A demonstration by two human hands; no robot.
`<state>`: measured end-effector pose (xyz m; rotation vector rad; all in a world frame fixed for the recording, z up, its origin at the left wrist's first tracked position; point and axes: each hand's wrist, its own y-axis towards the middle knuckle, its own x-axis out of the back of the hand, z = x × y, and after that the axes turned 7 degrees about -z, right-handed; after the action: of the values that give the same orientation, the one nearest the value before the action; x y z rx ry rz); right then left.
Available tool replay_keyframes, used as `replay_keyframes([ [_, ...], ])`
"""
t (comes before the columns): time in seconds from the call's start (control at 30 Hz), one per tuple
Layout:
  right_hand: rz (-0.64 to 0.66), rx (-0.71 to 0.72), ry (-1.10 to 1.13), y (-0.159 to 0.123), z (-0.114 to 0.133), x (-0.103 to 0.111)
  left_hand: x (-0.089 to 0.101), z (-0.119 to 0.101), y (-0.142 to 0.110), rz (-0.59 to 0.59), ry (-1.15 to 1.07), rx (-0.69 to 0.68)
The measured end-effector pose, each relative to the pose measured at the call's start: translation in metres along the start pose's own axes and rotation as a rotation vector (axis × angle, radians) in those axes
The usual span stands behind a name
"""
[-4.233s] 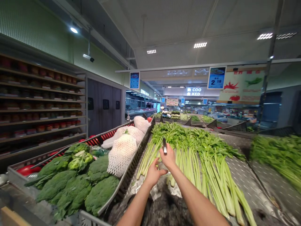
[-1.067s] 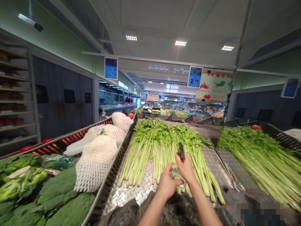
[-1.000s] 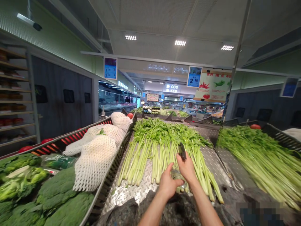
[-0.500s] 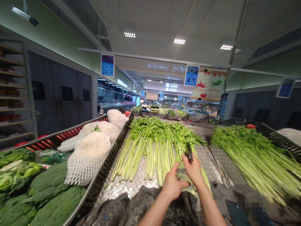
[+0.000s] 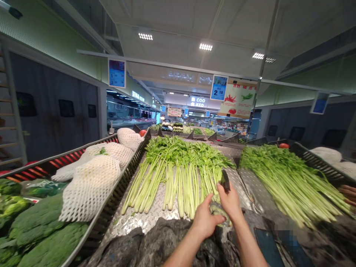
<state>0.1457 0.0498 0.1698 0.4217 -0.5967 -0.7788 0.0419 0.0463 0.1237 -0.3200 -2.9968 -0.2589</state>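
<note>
In the head view, we are holding our two bare hands just in front of the celery, low and right of the middle. Our right hand is closing its fingers on a slim black object, which is jutting up above the thumb side and tilting slightly; blur is keeping us from telling what it is. Our left hand is facing it, palm inward, the thumb and index finger standing well parted in a curved C. Between the two hands a pale, see-through thing is showing, with green coming through it; whether the left fingers are pressing on it or only framing it, we cannot tell. The celery is lying in a spread row on the patterned metal tray, its leaves pointing away from us and its cut ends toward us, the rightmost stalks partly hiding behind our hands. Dark, rumpled material is covering the tray's near edge, below our wrists. To the left, a black crate is holding broccoli and white net-wrapped produce, well apart from our hands.
</note>
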Motion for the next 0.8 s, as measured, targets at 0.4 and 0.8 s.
replay_keyframes([
  [0.4,-0.077,-0.022,-0.086,-0.003,-0.009,0.017,-0.009,-0.008,-0.007,0.075,0.038,0.013],
  [0.8,-0.037,-0.021,-0.061,-0.01,-0.016,0.008,-0.002,-0.003,-0.012,0.057,0.094,0.008],
])
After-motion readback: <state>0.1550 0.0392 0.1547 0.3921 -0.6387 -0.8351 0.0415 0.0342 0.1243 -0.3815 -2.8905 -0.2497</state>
